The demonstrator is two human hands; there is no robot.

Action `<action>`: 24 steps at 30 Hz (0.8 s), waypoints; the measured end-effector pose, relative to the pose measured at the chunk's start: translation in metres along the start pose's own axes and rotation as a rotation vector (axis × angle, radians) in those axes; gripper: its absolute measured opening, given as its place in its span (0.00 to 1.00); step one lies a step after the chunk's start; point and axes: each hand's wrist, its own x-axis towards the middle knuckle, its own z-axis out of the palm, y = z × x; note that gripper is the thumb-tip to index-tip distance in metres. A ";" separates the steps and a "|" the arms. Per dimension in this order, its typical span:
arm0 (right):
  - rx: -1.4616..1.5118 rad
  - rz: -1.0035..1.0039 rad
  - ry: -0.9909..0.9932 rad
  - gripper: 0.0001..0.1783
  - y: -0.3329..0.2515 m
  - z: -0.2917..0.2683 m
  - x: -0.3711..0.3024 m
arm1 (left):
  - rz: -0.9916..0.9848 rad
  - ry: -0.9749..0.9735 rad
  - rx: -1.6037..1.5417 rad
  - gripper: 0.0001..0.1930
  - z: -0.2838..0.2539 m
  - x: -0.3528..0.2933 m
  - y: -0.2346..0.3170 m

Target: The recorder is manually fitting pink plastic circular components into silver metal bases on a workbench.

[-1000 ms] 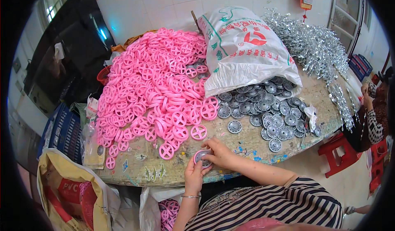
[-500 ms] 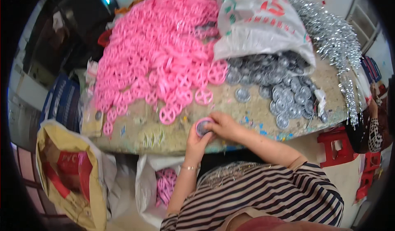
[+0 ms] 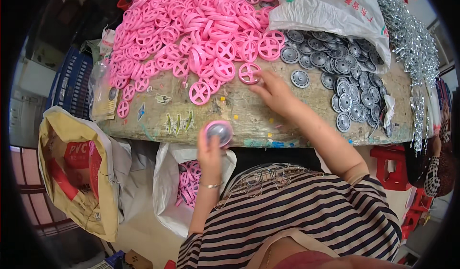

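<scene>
My left hand (image 3: 209, 156), blurred by motion, is closed on a pink plastic wheel with a grey disc set in it (image 3: 218, 133), held up by the table's near edge. Over the table, my right hand (image 3: 277, 93) reaches forward with thumb and fingers apart. Its fingertips meet the right rim of a loose pink spoked wheel (image 3: 248, 73), which lies flat. A large heap of similar pink wheels (image 3: 191, 22) covers the far left. Grey ribbed discs (image 3: 357, 96) spill from a white printed sack (image 3: 330, 10) at the right.
Below the table's near edge stands an open white bag (image 3: 165, 207) with pink pieces inside. Left of it is an open tan sack (image 3: 110, 216). Silver tinsel (image 3: 412, 53) hangs at the right, above a red stool (image 3: 390, 166). A person's patterned sleeve (image 3: 433, 173) shows far right.
My hands have parted. The left moved left and toward me with the wheel and disc; the right let go and went forward to a loose pink wheel. The whole view has shifted.
</scene>
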 end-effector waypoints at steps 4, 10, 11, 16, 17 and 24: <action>-0.558 -0.301 0.167 0.36 0.016 0.004 0.031 | 0.185 0.334 0.398 0.15 -0.090 -0.039 -0.027; -0.404 -0.123 0.027 0.42 0.011 -0.008 0.046 | 0.060 0.371 0.909 0.14 -0.124 -0.061 -0.016; -0.128 -0.002 -0.046 0.40 0.000 -0.015 0.045 | 0.054 0.374 0.907 0.14 -0.114 -0.056 -0.013; 0.214 0.257 -0.298 0.30 -0.043 -0.012 -0.013 | 0.335 0.165 0.002 0.21 0.017 0.006 0.014; 0.292 0.312 -0.420 0.26 -0.047 -0.010 -0.026 | 0.373 0.124 -0.113 0.22 0.042 0.014 0.024; -0.185 -0.066 0.064 0.18 0.017 -0.056 -0.041 | -0.071 -0.293 -0.007 0.18 0.069 0.046 0.012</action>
